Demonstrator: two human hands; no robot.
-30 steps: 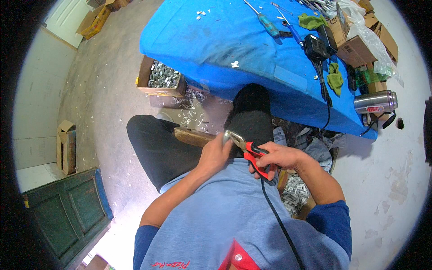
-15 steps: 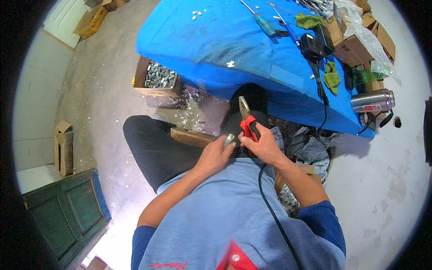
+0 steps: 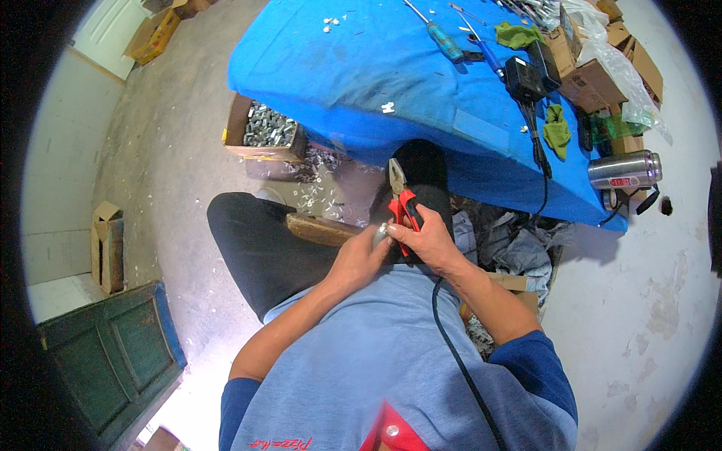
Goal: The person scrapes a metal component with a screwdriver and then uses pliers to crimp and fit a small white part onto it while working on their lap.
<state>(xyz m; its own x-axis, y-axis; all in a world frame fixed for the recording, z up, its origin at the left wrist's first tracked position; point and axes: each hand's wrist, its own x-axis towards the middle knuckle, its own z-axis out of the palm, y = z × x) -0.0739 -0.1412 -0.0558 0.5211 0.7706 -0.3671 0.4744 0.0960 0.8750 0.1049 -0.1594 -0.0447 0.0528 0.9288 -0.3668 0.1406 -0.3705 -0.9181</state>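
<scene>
Left hand (image 3: 359, 259) pinches a small rounded grey metal piece (image 3: 381, 233) over the lap. Just right, touching it, right hand (image 3: 430, 240) is clenched round red-handled steel pliers (image 3: 401, 197), long axis pointing up-away toward the blue-covered table (image 3: 376, 83), jaws closed.

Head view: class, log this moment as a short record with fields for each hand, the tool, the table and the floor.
right hand: grips the red-handled pliers, jaws pointing up and away
left hand: holds a small silver metal part at the pliers' handles
table: blue-covered table with screwdrivers, black charger, steel flask
floor: cardboard box of metal parts
</scene>
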